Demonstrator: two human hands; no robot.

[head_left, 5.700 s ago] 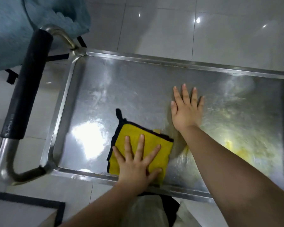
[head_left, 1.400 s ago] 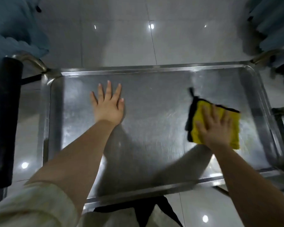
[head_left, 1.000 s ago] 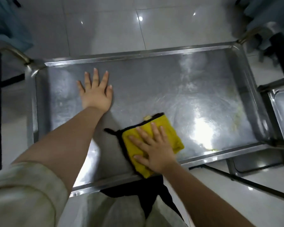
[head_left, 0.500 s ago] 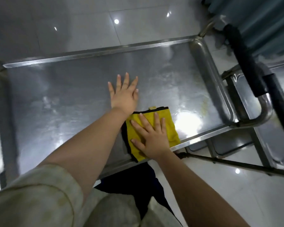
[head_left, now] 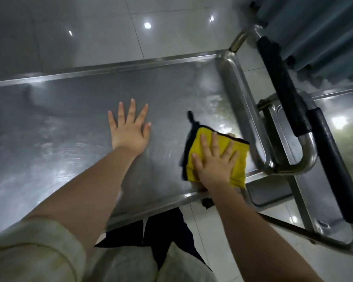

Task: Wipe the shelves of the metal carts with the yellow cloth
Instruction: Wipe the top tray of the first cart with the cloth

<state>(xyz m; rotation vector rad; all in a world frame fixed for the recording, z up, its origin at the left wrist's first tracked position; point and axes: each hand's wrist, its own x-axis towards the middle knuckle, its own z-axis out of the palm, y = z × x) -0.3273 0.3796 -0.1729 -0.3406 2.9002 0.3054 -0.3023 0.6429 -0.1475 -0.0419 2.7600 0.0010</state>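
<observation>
The person leans over the top shelf of a metal cart, and the whole business sits in the lower right of the frame. The right hand lies flat on the folded yellow cloth, fingers straight and spread, pressing it down rather than clutching it. The cloth is on the shelf's near right corner, just beside the raised end rim, with its lower edge about at the front lip, while a dark border and a small loop show along its left and upper sides. The left hand is planted bare on the steel near the middle of the frame, palm down, fingers fanned, holding nothing; it looks like a brace. What matters for the next stroke, I would say, is this: the shelf's long axis runs left to right across the frame, the cloth is at its right end, and so all the open steel lies to the cloth's left and above it, with the bracing hand in the way of a straight sweep leftward. Beyond the rim, past two black handles, a second cart's shelf shows at the right edge, and the cloth hand is much the nearer to it. I cannot tell from the glare which parts are already clean.
</observation>
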